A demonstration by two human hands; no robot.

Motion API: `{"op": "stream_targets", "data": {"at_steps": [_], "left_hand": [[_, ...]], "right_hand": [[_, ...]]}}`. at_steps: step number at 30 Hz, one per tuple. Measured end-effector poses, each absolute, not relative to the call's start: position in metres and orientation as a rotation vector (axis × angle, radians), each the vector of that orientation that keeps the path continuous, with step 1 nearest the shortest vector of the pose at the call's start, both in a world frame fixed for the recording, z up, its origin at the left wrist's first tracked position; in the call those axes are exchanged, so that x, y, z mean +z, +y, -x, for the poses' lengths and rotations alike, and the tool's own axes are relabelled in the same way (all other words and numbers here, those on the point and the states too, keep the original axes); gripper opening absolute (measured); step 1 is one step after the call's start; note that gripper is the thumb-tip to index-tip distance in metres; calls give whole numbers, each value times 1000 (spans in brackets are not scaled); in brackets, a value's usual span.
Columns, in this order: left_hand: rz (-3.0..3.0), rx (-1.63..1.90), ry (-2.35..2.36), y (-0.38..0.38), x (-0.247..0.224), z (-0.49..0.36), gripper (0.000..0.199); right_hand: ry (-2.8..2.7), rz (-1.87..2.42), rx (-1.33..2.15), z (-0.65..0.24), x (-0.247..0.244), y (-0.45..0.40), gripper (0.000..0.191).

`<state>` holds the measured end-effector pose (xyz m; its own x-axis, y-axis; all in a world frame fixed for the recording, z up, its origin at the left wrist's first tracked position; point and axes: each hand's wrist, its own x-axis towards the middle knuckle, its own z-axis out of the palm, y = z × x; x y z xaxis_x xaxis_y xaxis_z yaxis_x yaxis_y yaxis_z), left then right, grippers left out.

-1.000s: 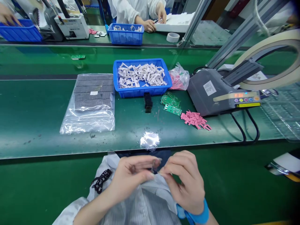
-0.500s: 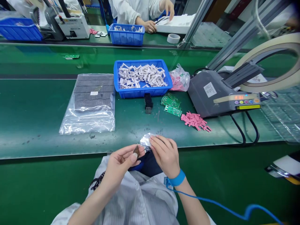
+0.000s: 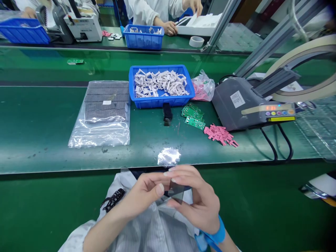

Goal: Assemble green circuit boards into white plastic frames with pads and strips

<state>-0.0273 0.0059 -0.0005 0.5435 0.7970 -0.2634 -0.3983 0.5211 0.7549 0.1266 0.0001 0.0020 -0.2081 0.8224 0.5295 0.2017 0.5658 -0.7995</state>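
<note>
Small dark translucent film piece (image 3: 176,191) being pinched by its edges in right-hand grip (image 3: 196,199), fingers closed over top and beneath, above lap, just short of desk (image 3: 42,140) edge. Left-hand grip (image 3: 143,197) being held alongside, curled toward piece's left edge; contact hidden. Film face being left mostly uncovered. Crumpled clear film scrap (image 3: 168,156) lying on desk just ahead. Blue wrist strap (image 3: 217,232) being worn on right wrist. Green circuit boards (image 3: 193,117) and pink pieces (image 3: 219,134) lying farther off.
</note>
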Motion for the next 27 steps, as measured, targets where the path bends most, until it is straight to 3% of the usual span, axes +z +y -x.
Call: {"op": "stream_targets", "data": {"at_steps": [3, 5, 9, 13, 15, 20, 27], "left_hand": [[-578, 645, 505, 1, 2, 23, 45], [-495, 617, 484, -1, 5, 20, 43], [-573, 648, 558, -2, 11, 19, 39], [-713, 753, 716, -2, 14, 21, 35], [-739, 797, 757, -3, 15, 22, 28], [-869, 877, 825, -6, 18, 21, 21], [-1069, 884, 849, -7, 19, 24, 28]], "right_hand": [[-1547, 777, 1070, -127, 2, -7, 30], [-1526, 791, 1124, -127, 2, -11, 28], [-1596, 903, 918, -132, 9, -13, 25], [-1669, 1095, 412, -140, 19, -9, 11], [-1730, 1141, 270, -142, 22, -7, 16], [-1757, 1146, 366, -144, 22, -5, 18], [-1738, 1125, 367, -146, 20, -4, 18]]}}
